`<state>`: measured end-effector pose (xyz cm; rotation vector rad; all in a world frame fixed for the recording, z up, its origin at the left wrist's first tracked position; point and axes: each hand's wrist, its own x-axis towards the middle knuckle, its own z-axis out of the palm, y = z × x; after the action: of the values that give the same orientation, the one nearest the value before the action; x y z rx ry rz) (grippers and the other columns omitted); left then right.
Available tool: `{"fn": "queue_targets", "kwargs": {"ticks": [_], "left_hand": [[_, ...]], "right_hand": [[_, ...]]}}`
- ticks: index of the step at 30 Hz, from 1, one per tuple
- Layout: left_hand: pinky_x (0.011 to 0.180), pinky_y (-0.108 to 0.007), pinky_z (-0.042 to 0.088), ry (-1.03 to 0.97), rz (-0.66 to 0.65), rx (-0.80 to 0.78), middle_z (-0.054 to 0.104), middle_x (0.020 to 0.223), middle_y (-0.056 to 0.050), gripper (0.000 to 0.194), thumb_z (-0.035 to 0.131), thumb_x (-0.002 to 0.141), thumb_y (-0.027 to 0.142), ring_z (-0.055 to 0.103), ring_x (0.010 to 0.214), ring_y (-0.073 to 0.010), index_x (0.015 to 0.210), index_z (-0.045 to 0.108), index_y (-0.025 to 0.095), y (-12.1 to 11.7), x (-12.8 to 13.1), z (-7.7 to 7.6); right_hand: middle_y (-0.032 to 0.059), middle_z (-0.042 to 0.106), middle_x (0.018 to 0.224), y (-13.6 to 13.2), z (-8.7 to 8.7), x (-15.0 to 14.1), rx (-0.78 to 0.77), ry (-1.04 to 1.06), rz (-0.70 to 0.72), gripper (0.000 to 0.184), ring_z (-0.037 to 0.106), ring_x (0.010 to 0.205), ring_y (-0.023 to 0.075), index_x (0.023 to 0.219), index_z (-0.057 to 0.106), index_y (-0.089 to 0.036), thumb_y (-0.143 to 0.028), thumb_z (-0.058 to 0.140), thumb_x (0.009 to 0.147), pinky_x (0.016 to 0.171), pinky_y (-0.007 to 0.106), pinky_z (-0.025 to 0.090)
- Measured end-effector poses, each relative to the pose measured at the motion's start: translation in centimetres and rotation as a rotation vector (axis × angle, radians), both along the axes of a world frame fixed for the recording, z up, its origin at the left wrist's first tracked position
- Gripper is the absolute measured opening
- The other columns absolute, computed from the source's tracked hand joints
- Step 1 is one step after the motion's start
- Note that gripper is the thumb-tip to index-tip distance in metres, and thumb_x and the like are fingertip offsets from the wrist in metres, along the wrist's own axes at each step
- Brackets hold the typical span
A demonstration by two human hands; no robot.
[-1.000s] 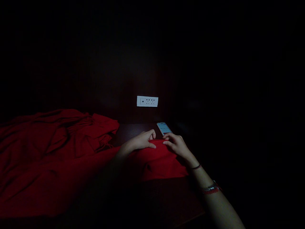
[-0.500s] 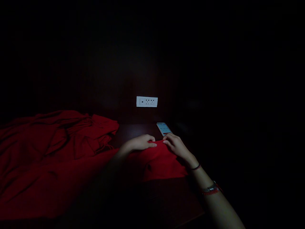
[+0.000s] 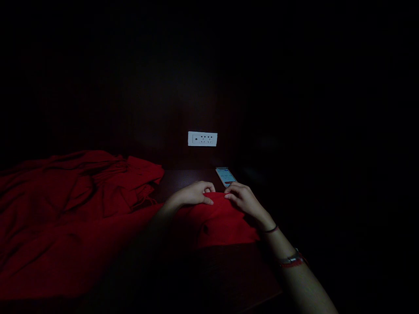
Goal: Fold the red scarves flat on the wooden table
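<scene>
A long red cloth lies across the dark wooden surface, with its far edge between my two hands. My left hand pinches that edge, its thumb on the near side and its fingers curled behind. A short way to the right, my right hand grips the same edge between thumb and fingers. Just beyond the right fingers lies a phone with a lit screen. On the left the red cloth spreads into a large crumpled heap, with thin fringe-like strands near its right end.
A white power socket plate is fixed to the dark wall behind the hands. Dark wood of the tabletop shows between the crumpled cloth and the phone. Its front edge runs at the lower right. Most of the surroundings are too dark to make out.
My left thumb has slid slightly down over the cloth and its fingers have lifted a little. My right hand has shifted very slightly right. Both keep hold of the cloth's edge.
</scene>
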<state>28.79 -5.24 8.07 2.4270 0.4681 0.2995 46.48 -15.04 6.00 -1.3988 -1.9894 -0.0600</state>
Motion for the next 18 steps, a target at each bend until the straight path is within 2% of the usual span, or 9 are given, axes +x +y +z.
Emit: {"fn": "queue_targets", "kwargs": {"ticks": [7,12,18], "left_hand": [[0.067,-0.022,0.039,-0.025,-0.041,-0.045,0.058,0.077,0.001,0.015,0.049,0.069,0.02,0.051,0.071,-0.0114,0.082,0.056,0.015,0.24,-0.26,0.29],[0.057,-0.02,0.035,-0.033,-0.041,0.063,0.051,0.065,0.003,0.014,0.05,0.07,0.029,0.045,0.061,-0.01,0.071,0.054,0.016,-0.33,-0.1,0.28],[0.061,-0.021,0.036,-0.027,-0.036,0.105,0.055,0.069,0.001,0.022,0.039,0.077,0.03,0.047,0.065,-0.0112,0.073,0.056,0.016,-0.15,-0.24,0.47]], "right_hand": [[0.0021,0.055,0.072,0.08,-0.15,-0.01,0.016,0.015,-0.012,0.013,0.05,0.07,0.0132,0.071,0.056,-0.017,-0.026,0.05,0.077,0.065,0.025,0.039],[0.0018,0.054,0.072,0.11,-0.13,-0.04,0.022,0.026,-0.007,0.011,0.05,0.07,0.013,0.07,0.055,-0.017,-0.025,0.05,0.077,0.064,0.024,0.038],[0.0027,0.056,0.075,0.11,-0.12,0.26,0.022,0.037,0.013,0.013,0.051,0.072,0.0131,0.076,0.058,-0.017,-0.025,0.048,0.079,0.066,0.025,0.039]]}}
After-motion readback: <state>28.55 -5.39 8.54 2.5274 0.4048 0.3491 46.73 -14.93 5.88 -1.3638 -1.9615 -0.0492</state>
